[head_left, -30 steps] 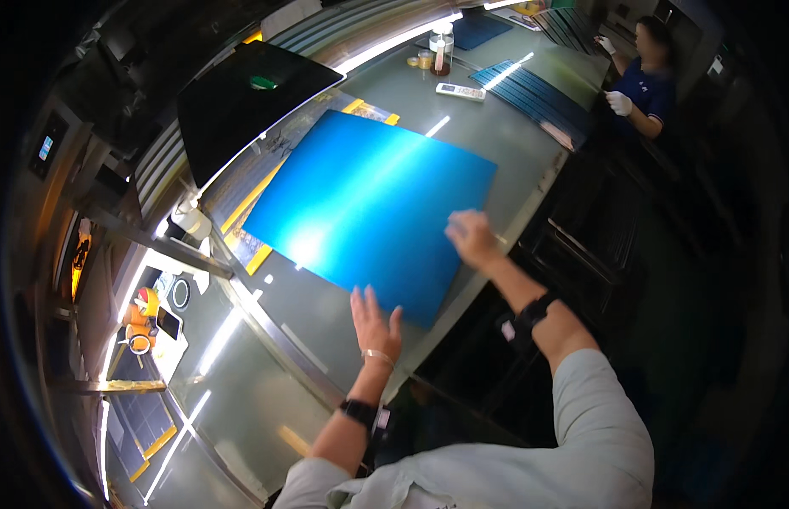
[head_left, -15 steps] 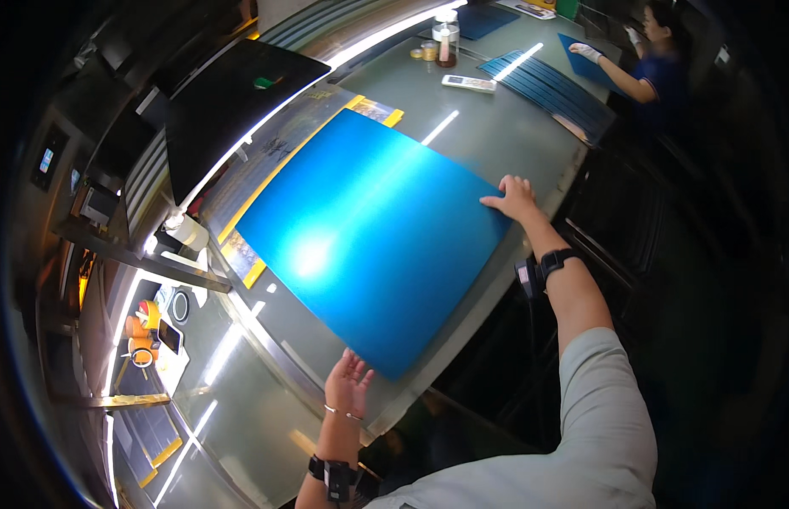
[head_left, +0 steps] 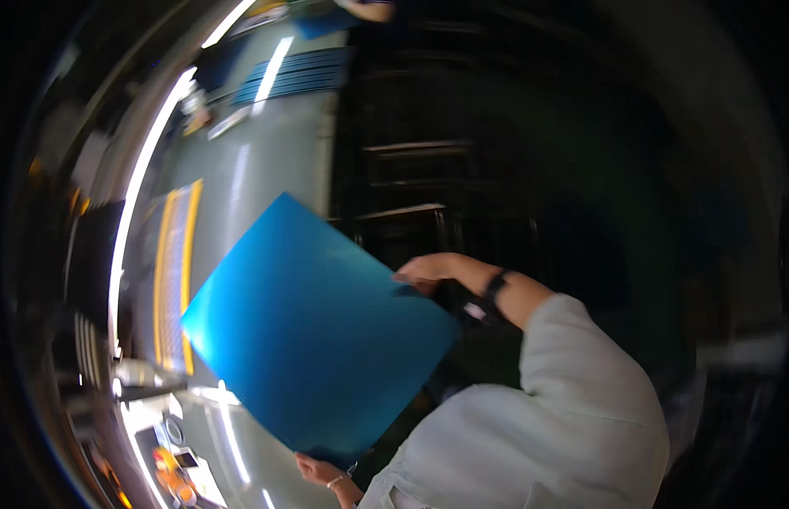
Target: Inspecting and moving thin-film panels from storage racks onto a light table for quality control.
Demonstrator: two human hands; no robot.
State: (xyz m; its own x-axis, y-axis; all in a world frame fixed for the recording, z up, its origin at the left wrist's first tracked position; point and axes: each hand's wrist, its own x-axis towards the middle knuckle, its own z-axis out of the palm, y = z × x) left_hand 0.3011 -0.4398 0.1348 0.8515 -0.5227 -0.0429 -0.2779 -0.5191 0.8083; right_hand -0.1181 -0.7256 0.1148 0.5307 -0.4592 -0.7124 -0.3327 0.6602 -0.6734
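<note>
A large, flat blue sheet [head_left: 318, 331] with a glossy sheen fills the middle of the view, its corners turned like a diamond. My right hand [head_left: 424, 270] grips its right-hand far edge, thumb and fingers closed there. At the near edge, by the lowest corner, my left hand [head_left: 320, 469] is closed on the sheet, with part of its fingers hidden beneath. The sheet overlaps the side of the grey table [head_left: 280, 161] and reaches over the dark floor area. Motion blurs the picture somewhat.
Yellow-edged strips [head_left: 175, 271] lie on the table to the left. Farther off are a stack of dark blue sheets [head_left: 297, 75], a pale remote control [head_left: 229, 123] and part of a co-worker's arm [head_left: 369, 10]. Dark racks [head_left: 415, 182] stand at the right.
My hands have taken hold of the blue sheet and carried it off the yellow-edged strips toward me. My view has swung to the right, so the table now appears farther left.
</note>
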